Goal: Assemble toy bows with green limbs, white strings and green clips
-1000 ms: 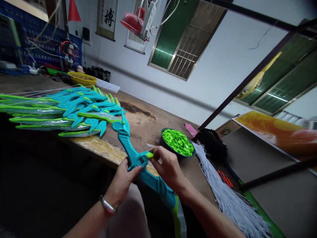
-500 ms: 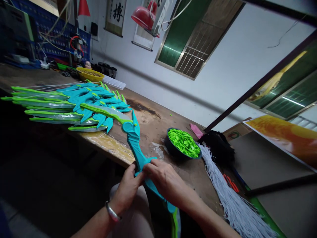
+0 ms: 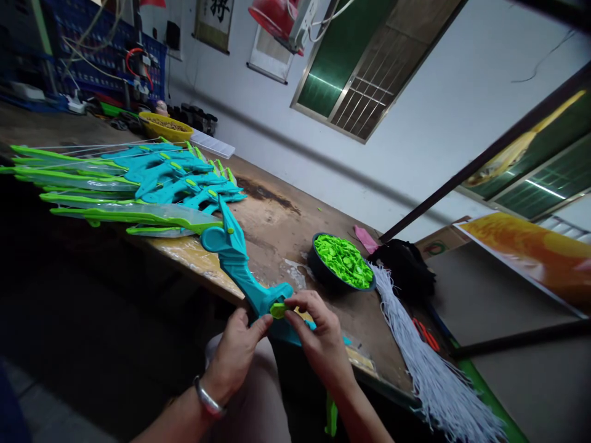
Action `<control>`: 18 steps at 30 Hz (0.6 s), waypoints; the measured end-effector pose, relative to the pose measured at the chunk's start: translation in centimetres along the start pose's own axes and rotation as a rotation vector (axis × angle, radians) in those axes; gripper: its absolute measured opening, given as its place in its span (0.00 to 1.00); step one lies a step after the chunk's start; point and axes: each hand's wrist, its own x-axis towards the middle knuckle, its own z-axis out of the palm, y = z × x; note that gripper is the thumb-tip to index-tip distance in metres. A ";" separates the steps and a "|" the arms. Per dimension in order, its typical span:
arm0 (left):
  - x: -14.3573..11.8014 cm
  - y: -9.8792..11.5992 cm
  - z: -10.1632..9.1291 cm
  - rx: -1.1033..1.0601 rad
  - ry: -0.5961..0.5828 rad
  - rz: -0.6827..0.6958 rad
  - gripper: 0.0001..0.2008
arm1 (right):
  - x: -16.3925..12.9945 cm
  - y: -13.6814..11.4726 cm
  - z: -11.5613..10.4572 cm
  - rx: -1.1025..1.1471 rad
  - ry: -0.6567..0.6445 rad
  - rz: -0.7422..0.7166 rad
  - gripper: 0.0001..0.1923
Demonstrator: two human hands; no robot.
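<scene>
A teal plastic toy bow with green limbs slants over the table's front edge, above my knee. My left hand is closed around its middle, the thumb lying by a small green plastic piece. Between thumb and forefinger, my right hand pinches the right end of this piece, which sits against the bow's middle. Whether it is seated in the bow I cannot tell. Beyond my right hand stands a dark bowl heaped with similar bright green pieces.
Several strung teal and green bows lie piled on the left of the wooden table. White cords spread along the right side, beside orange-handled scissors. A yellow basket stands at the back left.
My right hand has drawn back from over the bow's middle, and the green piece now shows in its fingers. The bow has swung, its upper end moving left.
</scene>
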 end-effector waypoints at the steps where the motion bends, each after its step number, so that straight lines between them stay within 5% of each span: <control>1: -0.1 0.2 0.0 0.018 -0.002 0.005 0.20 | 0.1 -0.1 0.0 -0.021 -0.001 -0.030 0.07; 11: 0.4 0.2 -0.9 0.137 -0.013 -0.031 0.23 | 0.9 -0.9 -1.4 -0.065 -0.208 -0.100 0.08; 18: 0.1 0.8 -0.6 0.144 -0.090 0.009 0.25 | 0.3 -0.9 -0.2 -0.040 -0.081 -0.131 0.09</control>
